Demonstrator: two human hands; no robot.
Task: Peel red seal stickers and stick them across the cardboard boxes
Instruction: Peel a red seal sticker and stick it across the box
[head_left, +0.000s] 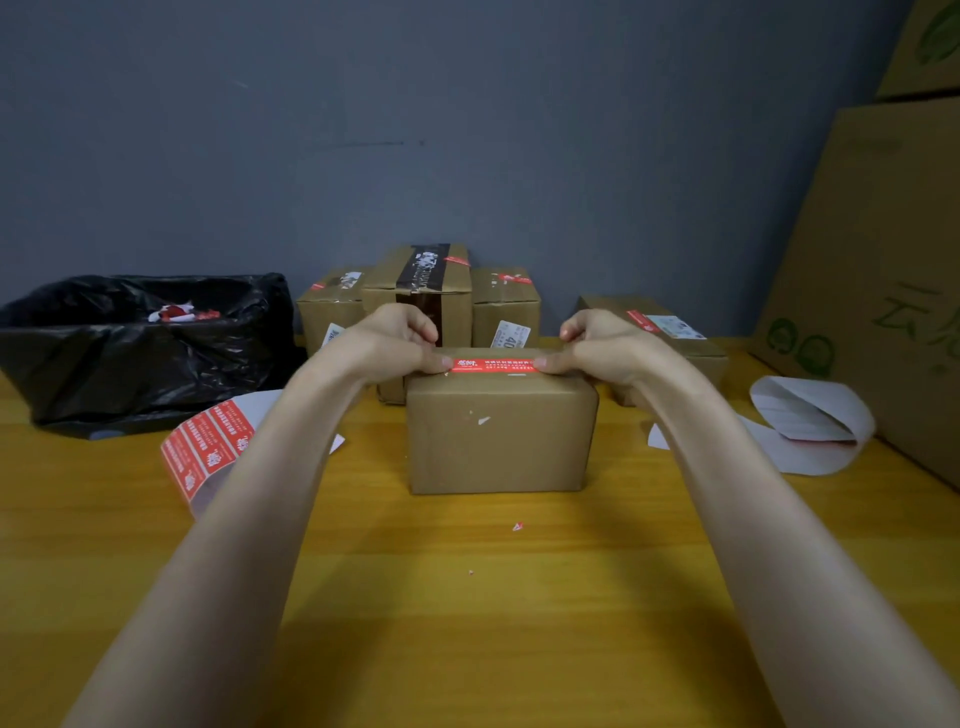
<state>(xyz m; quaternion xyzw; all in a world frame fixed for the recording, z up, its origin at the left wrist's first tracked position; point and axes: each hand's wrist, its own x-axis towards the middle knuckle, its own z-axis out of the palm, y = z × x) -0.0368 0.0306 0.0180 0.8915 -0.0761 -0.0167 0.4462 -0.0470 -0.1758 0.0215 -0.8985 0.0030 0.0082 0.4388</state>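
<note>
The person is stretching a red seal sticker (491, 365) over the top of the nearest cardboard box (501, 441), which is standing in the middle of the wooden table (467, 597). The left hand (387, 345) is pinching the sticker's left end between thumb and curled fingers, and the right hand (605, 345) is pinching the right end likewise. Whether the sticker is touching the cardboard yet is hard to tell. Behind it, 4 other boxes (506, 304) are each showing a red seal, so this looks like box 5, with pressing down left to do. A sticker sheet (208, 447) under the left forearm is offering more. The black bin bag (130, 364) at the left is holding red-and-white paper scraps (179, 313).
</note>
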